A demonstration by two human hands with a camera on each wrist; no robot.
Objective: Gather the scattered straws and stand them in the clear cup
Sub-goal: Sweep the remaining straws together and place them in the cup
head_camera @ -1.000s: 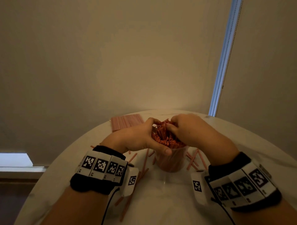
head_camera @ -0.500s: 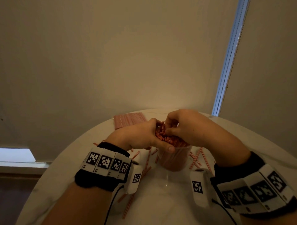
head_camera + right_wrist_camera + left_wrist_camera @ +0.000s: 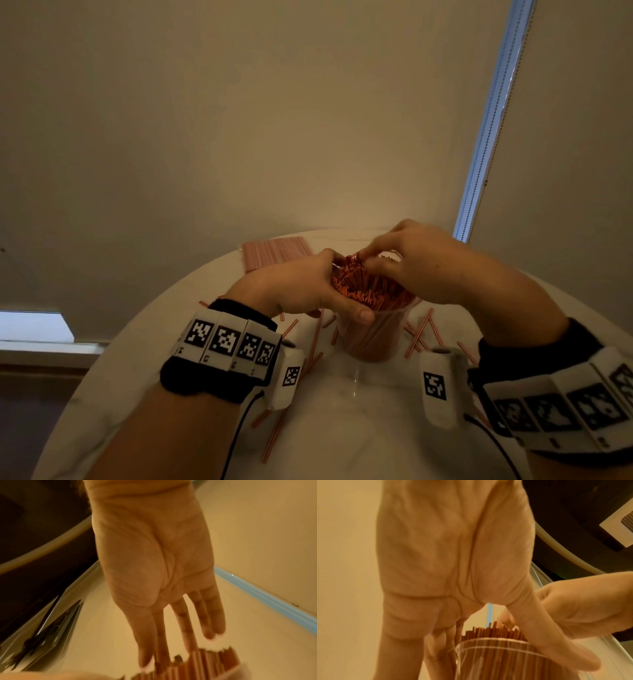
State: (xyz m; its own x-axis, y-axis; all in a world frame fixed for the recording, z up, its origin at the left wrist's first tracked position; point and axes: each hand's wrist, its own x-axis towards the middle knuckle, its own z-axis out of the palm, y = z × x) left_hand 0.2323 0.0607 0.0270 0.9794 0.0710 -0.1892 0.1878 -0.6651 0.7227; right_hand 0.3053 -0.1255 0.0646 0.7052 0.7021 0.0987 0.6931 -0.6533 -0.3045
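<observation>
The clear cup (image 3: 371, 342) stands mid-table, packed with upright red-and-white straws (image 3: 370, 286). My left hand (image 3: 298, 284) grips the cup at its rim from the left, thumb across the near side and fingers behind. In the left wrist view the thumb lies over the cup (image 3: 496, 660) below the straw tops (image 3: 493, 631). My right hand (image 3: 421, 267) hovers over the cup from the right. Its fingers (image 3: 197, 622) reach down nearly straight and touch the straw tops (image 3: 214, 657). Loose straws (image 3: 423, 325) lie flat around the cup's foot.
A flat stack of striped straws (image 3: 274, 251) lies at the far side of the round white table (image 3: 342, 438). More loose straws (image 3: 274, 435) lie near my left wrist. A wall rises close behind the table.
My right hand has shifted slightly up and to the right over the straw tops. The left hand keeps its hold on the cup.
</observation>
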